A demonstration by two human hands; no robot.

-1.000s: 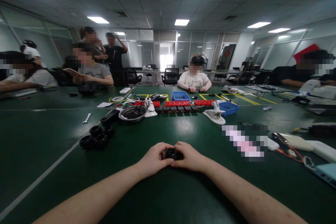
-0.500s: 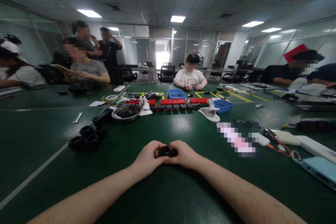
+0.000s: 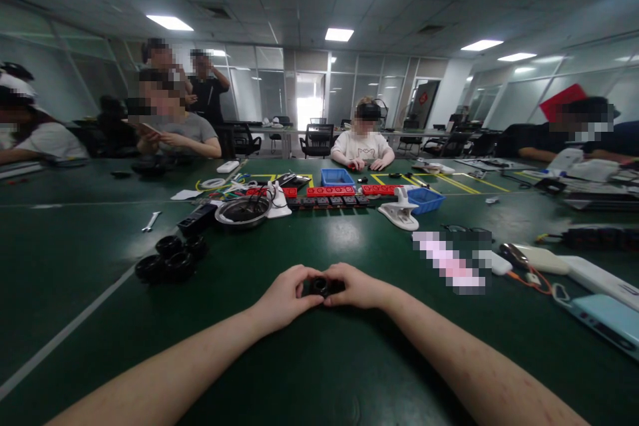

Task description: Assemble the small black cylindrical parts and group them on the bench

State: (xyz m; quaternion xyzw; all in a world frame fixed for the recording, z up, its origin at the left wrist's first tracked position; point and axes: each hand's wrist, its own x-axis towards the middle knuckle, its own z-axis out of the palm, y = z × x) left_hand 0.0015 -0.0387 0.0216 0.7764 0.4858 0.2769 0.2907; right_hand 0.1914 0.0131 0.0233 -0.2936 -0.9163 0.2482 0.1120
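Note:
Between my two hands, just above or on the green table [image 3: 329, 359], is a small black round part [image 3: 320, 287] with a hole facing me. My left hand [image 3: 290, 293] is closed on it from the left, thumb in front and fingers behind. From the other side my right hand [image 3: 352, 286] pinches it too. The fingertips of both hands nearly meet and cover its edges. A cluster of several black, hollow round pieces [image 3: 172, 259] lies to the left of my hands, beyond reach of the fingers.
Farther off are a wrench [image 3: 151, 221], a round metal dish [image 3: 243, 222], red trays [image 3: 330, 191], a white clamp [image 3: 401, 213] and a blue bin [image 3: 424, 200]. A light-blue box [image 3: 606, 323] sits at right. Across the table a person [image 3: 363, 140] is seated.
Both hands have shifted slightly with the black part, and my right fingers have moved on it. The part's hole now shows more fully. The seated person at left has leaned and lowered a tablet-like object.

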